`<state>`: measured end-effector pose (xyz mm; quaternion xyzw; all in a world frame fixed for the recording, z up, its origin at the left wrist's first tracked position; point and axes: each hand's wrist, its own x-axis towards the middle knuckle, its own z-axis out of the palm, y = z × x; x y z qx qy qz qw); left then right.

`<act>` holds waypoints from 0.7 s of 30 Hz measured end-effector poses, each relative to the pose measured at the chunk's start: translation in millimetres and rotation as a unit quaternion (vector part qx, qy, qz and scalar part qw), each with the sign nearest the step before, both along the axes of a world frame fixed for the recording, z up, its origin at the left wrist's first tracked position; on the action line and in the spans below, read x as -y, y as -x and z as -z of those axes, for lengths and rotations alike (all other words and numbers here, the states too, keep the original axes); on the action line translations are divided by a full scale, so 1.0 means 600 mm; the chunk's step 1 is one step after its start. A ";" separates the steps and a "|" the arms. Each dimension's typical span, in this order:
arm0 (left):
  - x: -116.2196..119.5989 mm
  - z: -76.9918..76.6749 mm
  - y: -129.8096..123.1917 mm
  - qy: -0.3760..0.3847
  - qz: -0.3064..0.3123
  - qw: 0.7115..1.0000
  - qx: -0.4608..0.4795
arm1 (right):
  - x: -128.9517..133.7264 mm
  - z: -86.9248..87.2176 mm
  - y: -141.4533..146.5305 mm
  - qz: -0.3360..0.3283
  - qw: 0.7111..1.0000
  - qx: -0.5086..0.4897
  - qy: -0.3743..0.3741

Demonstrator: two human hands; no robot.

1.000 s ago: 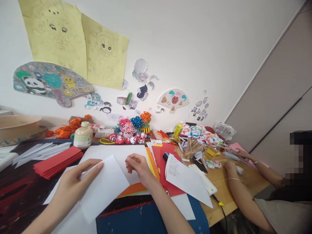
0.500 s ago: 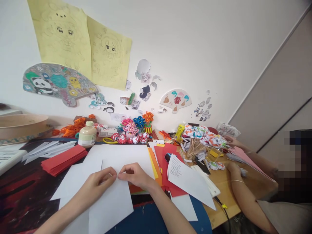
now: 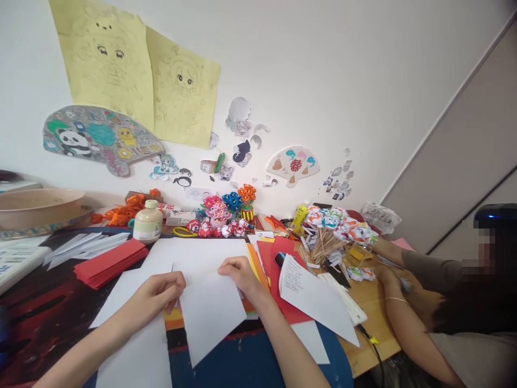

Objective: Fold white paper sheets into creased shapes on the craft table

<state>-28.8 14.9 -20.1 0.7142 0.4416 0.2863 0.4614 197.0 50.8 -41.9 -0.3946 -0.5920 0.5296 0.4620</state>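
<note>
My right hand (image 3: pixel 241 275) pinches the upper edge of a white piece of paper (image 3: pixel 212 318), which hangs tilted toward me. Closed at the fingertips, my left hand (image 3: pixel 163 291) is at the upper left corner of that piece. A second white piece of paper (image 3: pixel 135 350) runs down below my left hand, and a gap showing orange and the dark table parts the two pieces. Whether the left fingers grip one piece or both is hidden. Behind my hands lie larger white sheets (image 3: pixel 197 250) on the table.
Left are a stack of red paper strips (image 3: pixel 111 264), white strips (image 3: pixel 76 250) and a glue bottle (image 3: pixel 147 223). Paper flowers (image 3: pixel 232 202) stand at the wall. Right lie red sheets (image 3: pixel 299 307), a written sheet (image 3: pixel 311 291) and wooden sticks (image 3: pixel 325 245). A co-worker's arm (image 3: pixel 404 318) rests at the right.
My hands have moved apart. The right piece of paper has shifted up and right, away from the left piece, opening a gap. The co-worker's pink sheet has mostly gone from sight.
</note>
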 end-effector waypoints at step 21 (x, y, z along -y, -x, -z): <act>-0.009 0.010 0.008 -0.026 -0.043 0.999 -0.020 | 0.001 -0.005 -0.022 -0.168 0.980 0.104 -0.020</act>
